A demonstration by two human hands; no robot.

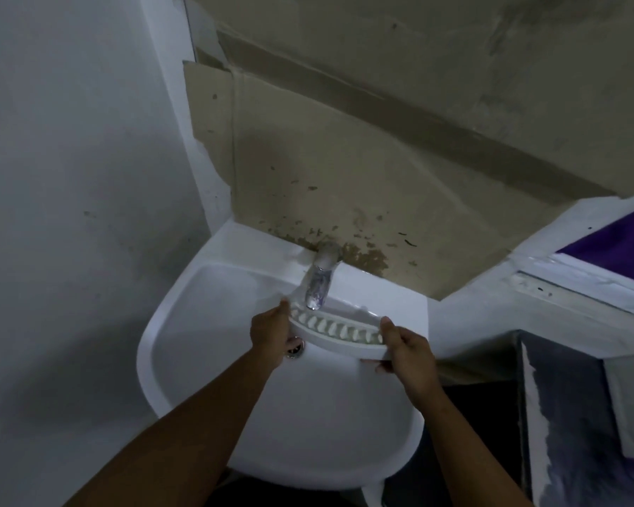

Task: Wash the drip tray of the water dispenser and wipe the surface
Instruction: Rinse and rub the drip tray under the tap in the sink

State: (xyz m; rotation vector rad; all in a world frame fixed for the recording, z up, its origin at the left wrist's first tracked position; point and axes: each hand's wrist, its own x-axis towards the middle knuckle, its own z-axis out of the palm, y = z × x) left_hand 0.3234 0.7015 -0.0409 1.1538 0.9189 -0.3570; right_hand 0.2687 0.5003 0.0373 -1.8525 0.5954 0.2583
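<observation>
A white slotted drip tray (339, 333) is held over the white sink (205, 309), just below the spout of the chrome tap (317, 285). My left hand (271, 333) grips the tray's left end, with the thumb on its upper edge. At the right end, my right hand (407, 351) grips the tray with the thumb on top and the fingers underneath. The tray is tilted, with its grille facing me. I cannot tell whether water runs from the tap.
The sink's drain (296, 349) shows partly behind my left hand. Stained cardboard (344, 159) covers the wall behind the tap. A white wall stands close on the left. A white ledge (549, 272) and a grey box (579, 415) are on the right.
</observation>
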